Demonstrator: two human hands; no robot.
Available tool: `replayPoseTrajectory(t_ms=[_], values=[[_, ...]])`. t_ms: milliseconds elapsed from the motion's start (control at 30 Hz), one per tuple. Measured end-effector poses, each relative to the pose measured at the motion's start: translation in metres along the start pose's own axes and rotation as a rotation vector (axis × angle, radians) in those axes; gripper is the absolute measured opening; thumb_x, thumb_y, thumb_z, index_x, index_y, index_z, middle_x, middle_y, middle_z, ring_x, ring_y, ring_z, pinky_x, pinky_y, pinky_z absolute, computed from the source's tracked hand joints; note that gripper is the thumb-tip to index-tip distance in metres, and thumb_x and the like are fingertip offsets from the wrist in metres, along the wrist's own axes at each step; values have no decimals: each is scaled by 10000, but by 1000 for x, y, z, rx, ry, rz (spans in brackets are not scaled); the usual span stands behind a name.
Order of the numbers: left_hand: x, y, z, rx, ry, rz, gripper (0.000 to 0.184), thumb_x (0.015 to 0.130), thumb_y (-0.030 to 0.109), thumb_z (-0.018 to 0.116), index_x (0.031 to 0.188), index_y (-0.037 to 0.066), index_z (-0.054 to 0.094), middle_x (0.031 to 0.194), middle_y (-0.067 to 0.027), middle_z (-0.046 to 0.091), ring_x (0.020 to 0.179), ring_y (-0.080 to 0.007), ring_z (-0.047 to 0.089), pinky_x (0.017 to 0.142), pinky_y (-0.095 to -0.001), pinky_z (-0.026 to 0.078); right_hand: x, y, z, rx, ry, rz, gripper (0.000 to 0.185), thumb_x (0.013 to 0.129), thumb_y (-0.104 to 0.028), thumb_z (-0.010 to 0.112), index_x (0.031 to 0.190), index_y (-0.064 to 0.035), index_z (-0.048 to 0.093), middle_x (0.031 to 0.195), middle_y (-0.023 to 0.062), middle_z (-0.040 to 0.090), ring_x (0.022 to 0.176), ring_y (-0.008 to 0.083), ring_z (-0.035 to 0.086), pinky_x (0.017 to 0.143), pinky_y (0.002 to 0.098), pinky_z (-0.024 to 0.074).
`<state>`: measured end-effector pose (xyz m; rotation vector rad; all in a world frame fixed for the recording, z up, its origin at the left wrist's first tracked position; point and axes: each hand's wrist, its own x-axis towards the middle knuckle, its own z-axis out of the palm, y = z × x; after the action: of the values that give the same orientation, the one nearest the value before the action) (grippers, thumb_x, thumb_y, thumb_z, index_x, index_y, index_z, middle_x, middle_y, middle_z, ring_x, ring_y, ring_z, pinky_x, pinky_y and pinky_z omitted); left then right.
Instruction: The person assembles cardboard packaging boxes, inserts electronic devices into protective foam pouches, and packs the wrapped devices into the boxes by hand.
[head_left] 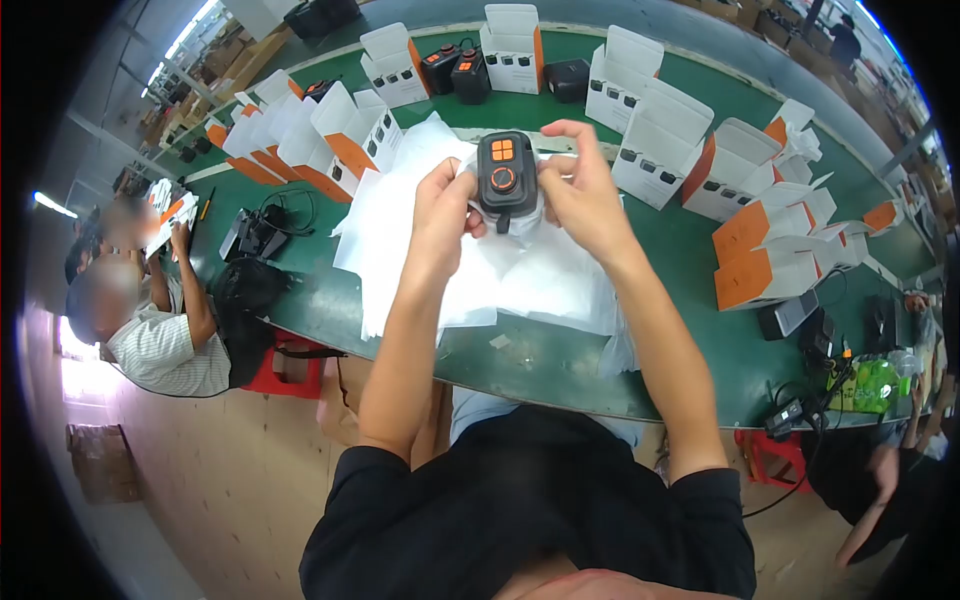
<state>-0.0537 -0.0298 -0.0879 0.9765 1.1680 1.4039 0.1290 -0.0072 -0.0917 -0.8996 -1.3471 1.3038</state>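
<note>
A black boxy device [507,170] with an orange four-pane mark and an orange ring is held up above the table, white plastic bag [527,222] around its lower part and sides. My left hand [446,208] is closed at the device's left edge, thumb and fingers gripping the bag there. On the opposite side, my right hand [580,190] pinches the bag between thumb and bent fingers, its index finger raised. Beneath both hands lies a spread pile of white plastic bags [440,290] on the green table [470,365].
Open white-and-orange boxes [655,145] stand to the right, with more boxes [355,135] to the left. Black devices [470,75] sit at the back. A cable and black gear [255,235] lie left. One person [170,330] sits at left, another [880,480] at right.
</note>
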Motion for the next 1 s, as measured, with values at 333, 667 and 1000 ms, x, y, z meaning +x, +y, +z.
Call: replayPoseTrajectory(t_ms=[333,667,1000], values=[[11,26,10,-43,-239,-87,30,918,23,562,924,49,547,891,-77,647,772,-170,681,673,-290,604,-35,-26,-44,-611,-54,84,510,947,-307,642,1337,-2,518,964,208,734,859,343,739,792,401,583],[-14,46,93,150,-850,226,121,933,-8,633,971,26,522,926,-50,638,848,-119,685,735,-285,618,-45,4,-50,-433,230,-312,649,824,-218,854,1359,-17,547,1055,150,764,989,282,754,869,380,577],[131,-81,113,596,-629,453,1059,665,388,948,1512,-30,468,1423,-209,605,1255,-318,617,1070,-435,511,-2,-104,-135,-910,190,-462,447,895,-192,824,1266,-9,656,1057,71,727,807,184,680,744,336,561]])
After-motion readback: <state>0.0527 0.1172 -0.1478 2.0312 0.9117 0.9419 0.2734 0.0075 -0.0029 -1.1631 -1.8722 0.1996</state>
